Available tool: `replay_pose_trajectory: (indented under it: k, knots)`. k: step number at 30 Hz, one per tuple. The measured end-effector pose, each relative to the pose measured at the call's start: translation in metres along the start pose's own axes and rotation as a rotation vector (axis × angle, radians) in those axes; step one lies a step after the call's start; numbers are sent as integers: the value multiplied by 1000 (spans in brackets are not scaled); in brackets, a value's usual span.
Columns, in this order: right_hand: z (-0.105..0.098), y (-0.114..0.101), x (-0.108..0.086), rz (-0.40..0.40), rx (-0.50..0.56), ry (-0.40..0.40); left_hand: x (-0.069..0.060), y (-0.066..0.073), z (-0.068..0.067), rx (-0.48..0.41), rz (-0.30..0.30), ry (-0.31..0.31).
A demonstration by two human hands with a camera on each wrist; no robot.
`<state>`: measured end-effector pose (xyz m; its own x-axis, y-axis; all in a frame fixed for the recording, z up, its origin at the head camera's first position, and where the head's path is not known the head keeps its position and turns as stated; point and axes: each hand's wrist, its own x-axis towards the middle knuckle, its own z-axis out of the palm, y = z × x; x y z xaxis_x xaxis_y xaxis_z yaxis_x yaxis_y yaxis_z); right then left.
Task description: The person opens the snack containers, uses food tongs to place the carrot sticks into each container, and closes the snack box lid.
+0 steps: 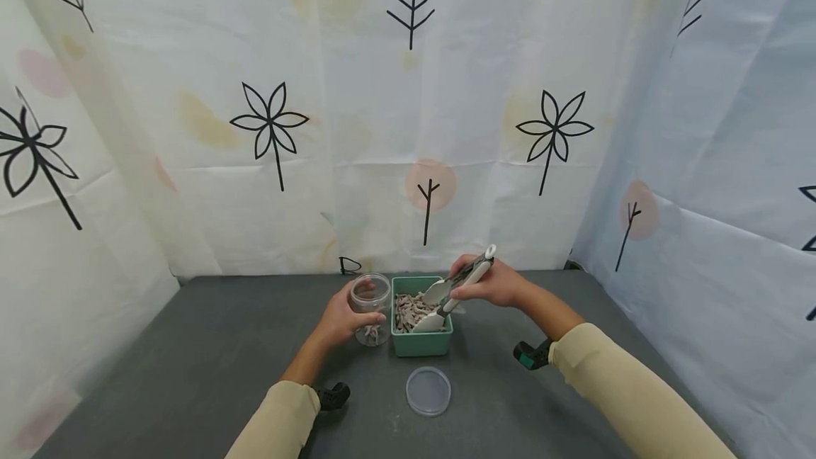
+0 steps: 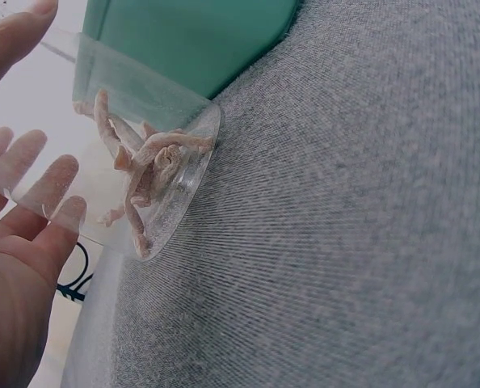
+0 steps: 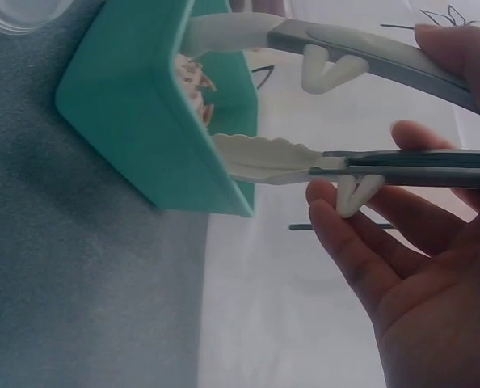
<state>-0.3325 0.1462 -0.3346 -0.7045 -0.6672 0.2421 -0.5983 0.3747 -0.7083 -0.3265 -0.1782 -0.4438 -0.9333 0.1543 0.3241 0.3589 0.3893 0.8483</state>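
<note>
The left hand (image 1: pixel 347 317) curls round a clear jar (image 1: pixel 372 296) standing open on the table, left of a green box (image 1: pixel 421 346). Several pale strips (image 2: pixel 147 162) lie at the jar's bottom in the left wrist view. The right hand (image 1: pixel 489 283) grips white and grey tongs (image 1: pixel 473 276) by the handles. Their two spread tips (image 3: pixel 264 158) reach into the box, over a heap of similar strips (image 1: pixel 409 312). Whether the tips touch any strips cannot be told.
A round clear lid (image 1: pixel 428 391) lies flat on the dark table (image 1: pixel 210 374), in front of the green box. Patterned white cloth (image 1: pixel 357 126) hangs behind the table and at both sides.
</note>
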Motion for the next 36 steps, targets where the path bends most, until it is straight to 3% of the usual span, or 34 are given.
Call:
replay_pose_trajectory:
  k: [9,16,19,26,36]
  knots:
    - [13,-28,-12,-11,-3,91,-1,-1,-1,6,-6,14]
    - [23,-21,-16,7,85,209,-12,33,-5,14,4,-13]
    - [27,-16,-17,2,164,254,-15,39,-6,13,7,-19]
    - [31,-5,-20,-23,273,321,0,-5,2,1,16,2]
    - [28,-9,-21,30,302,415,-1,0,1,2,-4,7]
